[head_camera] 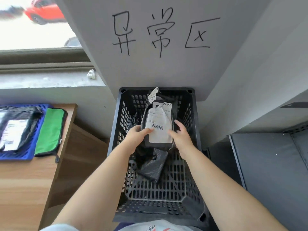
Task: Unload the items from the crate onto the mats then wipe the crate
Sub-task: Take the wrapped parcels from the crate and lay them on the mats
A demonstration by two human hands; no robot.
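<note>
A black slotted plastic crate (120, 124) stands on the floor in front of me. Above its middle I hold a black parcel (158, 124) with a white barcode label. My left hand (135, 136) grips the parcel's left edge with the thumb on the label. My right hand (180, 136) holds its right edge, fingers curled round the side. Another labelled black bag (160, 99) leans at the crate's far end, and a crumpled black bag (152, 165) lies on the crate floor. On the left, a blue mat (35, 130) bears a black parcel (15, 129), next to a green mat (50, 130).
The mats lie on a wooden table (25, 184) at the left. A grey pillar (166, 69) with black handwriting rises behind the crate. A dark metal cabinet (270, 164) stands at the right. A window ledge (50, 80) with a crumpled white scrap runs at the back left.
</note>
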